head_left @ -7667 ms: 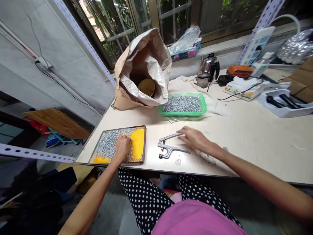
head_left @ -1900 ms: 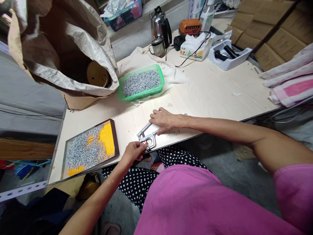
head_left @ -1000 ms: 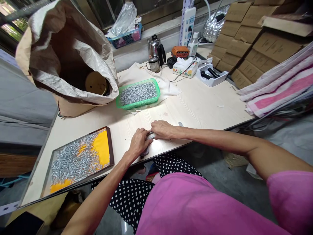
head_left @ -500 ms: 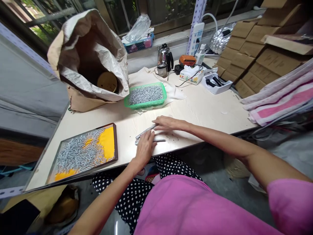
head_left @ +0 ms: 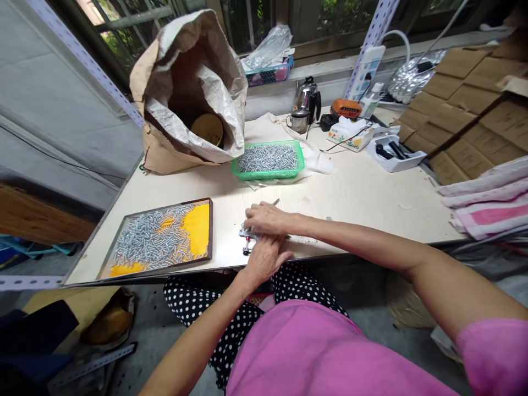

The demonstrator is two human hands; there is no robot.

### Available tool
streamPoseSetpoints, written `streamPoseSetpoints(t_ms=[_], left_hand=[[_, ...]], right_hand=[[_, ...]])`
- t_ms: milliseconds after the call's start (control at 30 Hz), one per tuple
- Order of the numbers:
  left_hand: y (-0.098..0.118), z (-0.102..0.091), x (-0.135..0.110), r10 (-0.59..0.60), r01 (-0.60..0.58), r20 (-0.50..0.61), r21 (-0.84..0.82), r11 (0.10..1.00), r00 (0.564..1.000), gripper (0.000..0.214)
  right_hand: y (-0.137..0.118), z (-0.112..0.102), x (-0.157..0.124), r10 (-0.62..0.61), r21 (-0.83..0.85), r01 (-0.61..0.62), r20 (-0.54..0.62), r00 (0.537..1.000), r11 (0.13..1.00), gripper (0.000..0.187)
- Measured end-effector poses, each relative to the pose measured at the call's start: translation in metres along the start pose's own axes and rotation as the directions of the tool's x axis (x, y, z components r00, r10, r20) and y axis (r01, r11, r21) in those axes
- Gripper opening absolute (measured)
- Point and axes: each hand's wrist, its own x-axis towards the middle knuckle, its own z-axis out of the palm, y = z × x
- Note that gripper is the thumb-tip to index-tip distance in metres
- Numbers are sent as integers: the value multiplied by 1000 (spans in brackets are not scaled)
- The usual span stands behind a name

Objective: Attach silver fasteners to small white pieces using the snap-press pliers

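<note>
A small metal tool (head_left: pixel 246 235) with a red part and a black knob lies at the table's front edge, mostly covered by my hands. My right hand (head_left: pixel 268 218) is bent over it from above, fingers curled down around its middle. Just below, my left hand (head_left: pixel 267 258) rests palm down, its fingers stretched towards the tool and its thumb held apart. Its fingertips are tucked beneath my right hand. A thin pointed end (head_left: pixel 276 202) sticks out beyond my right hand. To the left is a shallow tray (head_left: pixel 210 231) of small silver metal pins (head_left: pixel 152 239) on yellow material.
A green basket (head_left: pixel 268 175) of similar pins stands behind my hands. An open paper sack (head_left: pixel 165 148) rises at the back left. Further right are a kettle (head_left: pixel 305 99), a tissue box (head_left: pixel 350 135), a white tray (head_left: pixel 398 162) and stacked cartons (head_left: pixel 445 118).
My hands have come closer together, my right hand now overlapping the left one's fingertips. The tool has been turned, showing its red part and knob. The view has swung left.
</note>
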Motion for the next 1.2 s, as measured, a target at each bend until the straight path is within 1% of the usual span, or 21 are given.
streamPoseSetpoints(t_ms=[67,133,200,267,300,367,400,433,500,533,567,633,667,733,767,800,867,967,1033,1100,1200], left_hand=[[-1,3,-2,-33,33,33,-6,999,999,45],[-1,6,-5,-43,44,37,-21,999,998,45],[0,8,-6,-31,32,28,-36,999,999,50],[1,10,-7,-37,37,23,-36,999,999,52],[2,10,-7,-40,41,22,-33,999,999,53],[1,8,-8,-14,15,10,-24,1000,1000,51],[-2,4,-9,18,-18,-5,-12,1000,1000,49],[-8,-1,-12,50,-49,-32,10,999,998,46],[-28,-21,-21,52,-40,-134,91,995,990,37],[-42,-35,-27,5,24,-206,138,990,978,33],[-59,-51,-34,-73,128,-291,176,976,954,31],[-98,-87,-49,-263,378,-420,217,900,868,31],[-118,-105,-56,-339,485,-467,237,842,817,29],[-155,-135,-67,-456,643,-516,272,716,726,30],[-171,-146,-71,-497,689,-519,285,666,696,33],[-184,-153,-72,-527,709,-501,301,637,686,37],[-202,-156,-71,-564,701,-423,335,629,709,45],[-207,-139,-66,-597,659,-282,378,650,751,57],[-199,-125,-67,-625,644,-196,402,651,755,65],[-185,-115,-77,-638,616,-113,429,660,762,66],[-161,-113,-102,-566,515,-48,482,709,823,58]], right_hand=[[-20,3,6,-156,11,156,66,986,988,15],[-33,9,12,-211,-6,213,121,970,977,15],[-40,16,18,-244,-21,248,116,963,969,15],[-45,19,23,-264,45,262,51,963,964,13],[-46,17,25,-258,113,258,-14,966,959,14],[-44,3,25,-175,264,228,-209,962,937,18],[-39,-9,25,-95,313,202,-327,940,928,21],[-31,-23,23,-6,336,174,-446,895,926,24],[-4,-56,18,164,315,60,-638,752,947,26],[15,-72,14,231,297,-24,-685,691,954,26],[36,-85,10,288,280,-118,-705,648,953,26],[77,-100,2,402,248,-324,-684,609,913,24],[95,-101,-3,466,223,-432,-635,616,874,25],[116,-90,-11,579,152,-595,-508,637,789,37],[119,-80,-14,598,119,-622,-460,657,774,45],[116,-67,-17,590,98,-613,-425,687,784,50],[97,-39,-23,510,111,-510,-389,767,853,52],[54,-5,-33,379,237,-306,-386,841,922,47],[28,9,-42,325,297,-214,-405,855,931,44],[9,15,-51,315,340,-177,-409,857,924,43],[-6,19,-67,353,411,-176,-408,842,895,42]])
